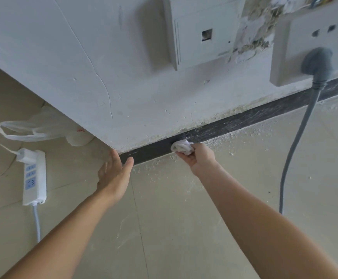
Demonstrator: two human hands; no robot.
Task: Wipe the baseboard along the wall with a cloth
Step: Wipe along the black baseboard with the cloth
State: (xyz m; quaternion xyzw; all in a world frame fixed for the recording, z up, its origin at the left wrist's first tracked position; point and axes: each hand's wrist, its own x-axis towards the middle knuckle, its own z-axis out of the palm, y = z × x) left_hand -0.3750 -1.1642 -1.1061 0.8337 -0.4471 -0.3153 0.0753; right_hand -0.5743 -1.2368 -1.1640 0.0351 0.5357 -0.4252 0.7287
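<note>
A dark baseboard (244,117) runs along the foot of the white wall, from the wall's corner up to the right. Its left stretch looks clean and black; to the right it is streaked with white dust. My right hand (198,158) grips a bunched white cloth (182,147) and presses it against the baseboard. My left hand (113,172) lies open at the wall's corner, fingers straight, thumb touching the baseboard's left end.
A grey plug and cable (297,137) hang from a wall socket (309,37) and cross the baseboard to the right. White dust lies on the tiled floor (174,218) below the board. A white power strip (34,176) and a plastic bag (43,125) lie left.
</note>
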